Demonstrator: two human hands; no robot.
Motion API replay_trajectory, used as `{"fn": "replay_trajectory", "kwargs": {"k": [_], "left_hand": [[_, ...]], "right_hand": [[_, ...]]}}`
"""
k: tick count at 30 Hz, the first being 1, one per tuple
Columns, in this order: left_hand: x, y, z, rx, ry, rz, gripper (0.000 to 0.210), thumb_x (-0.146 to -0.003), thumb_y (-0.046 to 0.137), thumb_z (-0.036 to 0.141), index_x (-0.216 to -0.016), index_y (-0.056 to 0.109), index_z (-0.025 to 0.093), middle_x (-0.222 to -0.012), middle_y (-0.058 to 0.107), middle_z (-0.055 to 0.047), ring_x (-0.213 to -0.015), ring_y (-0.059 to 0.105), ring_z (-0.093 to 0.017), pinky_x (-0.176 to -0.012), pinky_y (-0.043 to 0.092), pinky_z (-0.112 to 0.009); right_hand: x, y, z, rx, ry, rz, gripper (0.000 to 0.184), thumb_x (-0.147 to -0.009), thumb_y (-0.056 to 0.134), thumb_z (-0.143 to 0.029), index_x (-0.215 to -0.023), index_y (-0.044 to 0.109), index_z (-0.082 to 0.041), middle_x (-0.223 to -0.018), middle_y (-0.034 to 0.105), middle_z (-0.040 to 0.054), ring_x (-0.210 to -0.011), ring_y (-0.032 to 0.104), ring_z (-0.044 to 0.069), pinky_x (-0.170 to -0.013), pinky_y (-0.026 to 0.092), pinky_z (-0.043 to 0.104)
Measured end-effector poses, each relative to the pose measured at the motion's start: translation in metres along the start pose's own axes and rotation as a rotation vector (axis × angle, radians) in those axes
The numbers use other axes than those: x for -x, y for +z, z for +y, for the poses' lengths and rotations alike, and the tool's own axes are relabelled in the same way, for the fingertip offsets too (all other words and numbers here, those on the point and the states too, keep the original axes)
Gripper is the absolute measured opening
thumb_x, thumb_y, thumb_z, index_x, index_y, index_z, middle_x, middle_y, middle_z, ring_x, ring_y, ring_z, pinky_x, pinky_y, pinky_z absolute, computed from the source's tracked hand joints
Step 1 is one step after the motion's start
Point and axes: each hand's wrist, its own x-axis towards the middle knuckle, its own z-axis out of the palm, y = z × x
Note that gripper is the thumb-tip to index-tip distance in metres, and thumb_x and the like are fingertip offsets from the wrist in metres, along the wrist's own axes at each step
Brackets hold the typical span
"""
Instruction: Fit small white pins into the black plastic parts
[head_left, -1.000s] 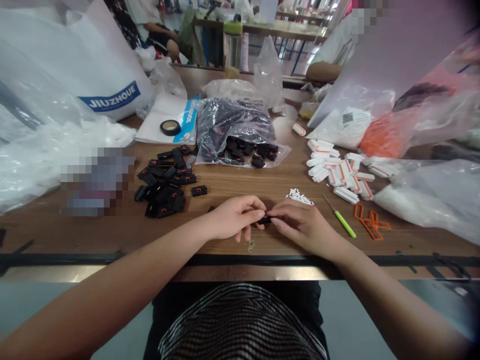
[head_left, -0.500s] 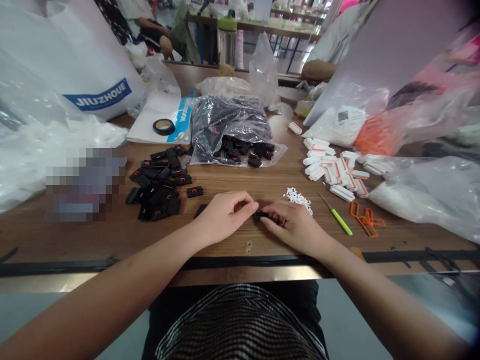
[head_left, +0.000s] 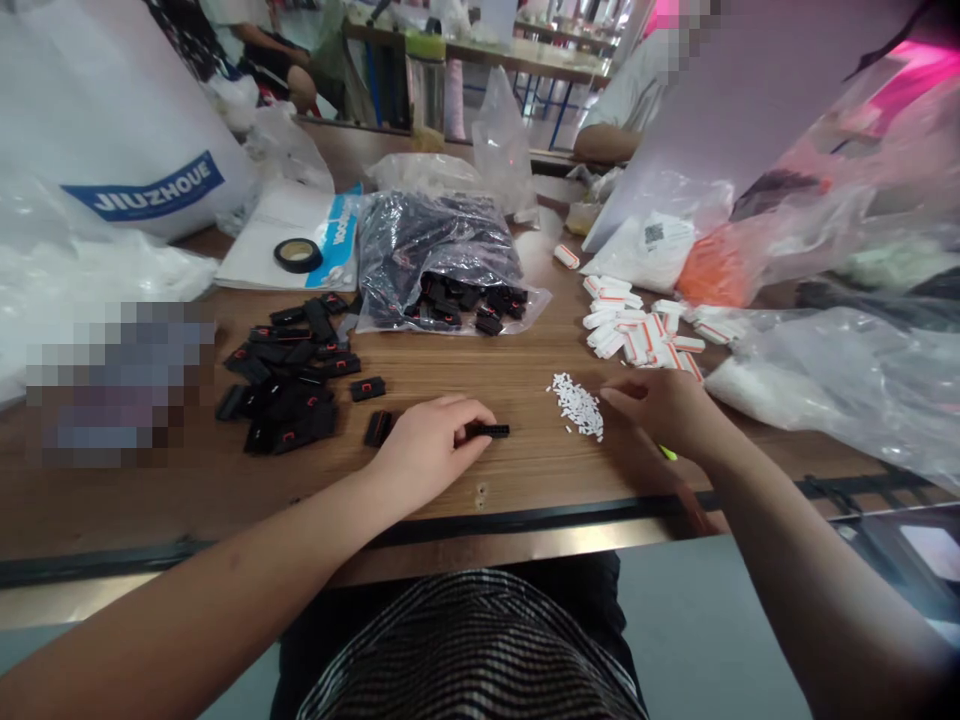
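My left hand [head_left: 439, 447] is closed on a black connector [head_left: 495, 431], pinching it low over the table; its right end, with a row of small holes, sticks out past the fingertips. Another black connector [head_left: 377, 428] lies just left of that hand. My right hand [head_left: 667, 405], slightly blurred, is beside a heap of tiny white pegs [head_left: 577, 405], its fingers stretched toward the heap's right edge. Nothing shows between those fingers. Beneath the right hand only the tip of a bright green tool handle [head_left: 667, 453] peeks out.
Black connectors [head_left: 289, 385] are piled at left, and a clear bag [head_left: 442, 240] of them stands behind. White-and-orange parts [head_left: 637, 325] lie at right near plastic bags [head_left: 847, 370]. Black tape [head_left: 297, 256] rests on a booklet [head_left: 259, 235]. People sit across the table.
My right hand has let go of the black connector and moved right, to beside the white pegs, covering the orange loops and most of the green-handled tool. My left hand still holds the connector.
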Motion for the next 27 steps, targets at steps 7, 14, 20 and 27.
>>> {"fn": "replay_trajectory", "kwargs": {"k": [7, 14, 20, 27], "left_hand": [[-0.001, -0.001, 0.002, 0.022, -0.033, -0.006, 0.013, -0.085, 0.067, 0.017, -0.097, 0.07, 0.02, -0.08, 0.06, 0.002, -0.066, 0.052, -0.012, -0.066, 0.041, -0.027], [0.001, 0.0, 0.003, 0.006, -0.044, 0.015, 0.013, -0.087, 0.065, 0.016, -0.098, 0.068, 0.02, -0.083, 0.06, 0.001, -0.069, 0.053, -0.013, -0.069, 0.041, -0.029], [-0.002, 0.001, 0.002, -0.002, -0.046, 0.015, 0.013, -0.086, 0.066, 0.016, -0.098, 0.068, 0.021, -0.08, 0.058, 0.002, -0.068, 0.052, -0.013, -0.067, 0.04, -0.028], [-0.001, 0.001, 0.002, 0.004, -0.044, 0.017, 0.013, -0.085, 0.066, 0.016, -0.098, 0.068, 0.021, -0.081, 0.059, 0.002, -0.068, 0.052, -0.012, -0.067, 0.041, -0.028]], "right_hand": [[-0.001, 0.003, 0.004, 0.218, -0.055, -0.049, 0.018, -0.083, 0.064, -0.039, -0.084, 0.078, -0.027, -0.07, 0.075, 0.0003, -0.062, 0.066, 0.017, -0.053, 0.04, 0.029], [-0.007, -0.007, 0.011, 0.327, -0.256, -0.045, 0.025, -0.087, 0.054, -0.03, -0.091, 0.078, -0.026, -0.085, 0.076, 0.0036, -0.074, 0.068, 0.02, -0.061, 0.044, 0.031], [-0.006, -0.006, 0.02, 0.092, -0.076, -0.055, 0.025, -0.087, 0.059, -0.041, -0.087, 0.077, -0.025, -0.081, 0.076, 0.0022, -0.07, 0.068, 0.02, -0.063, 0.049, 0.032], [0.001, 0.003, 0.015, -0.056, -0.114, -0.06, 0.018, -0.084, 0.064, -0.038, -0.086, 0.078, -0.026, -0.084, 0.076, 0.0012, -0.074, 0.068, 0.018, -0.067, 0.051, 0.032]]}}
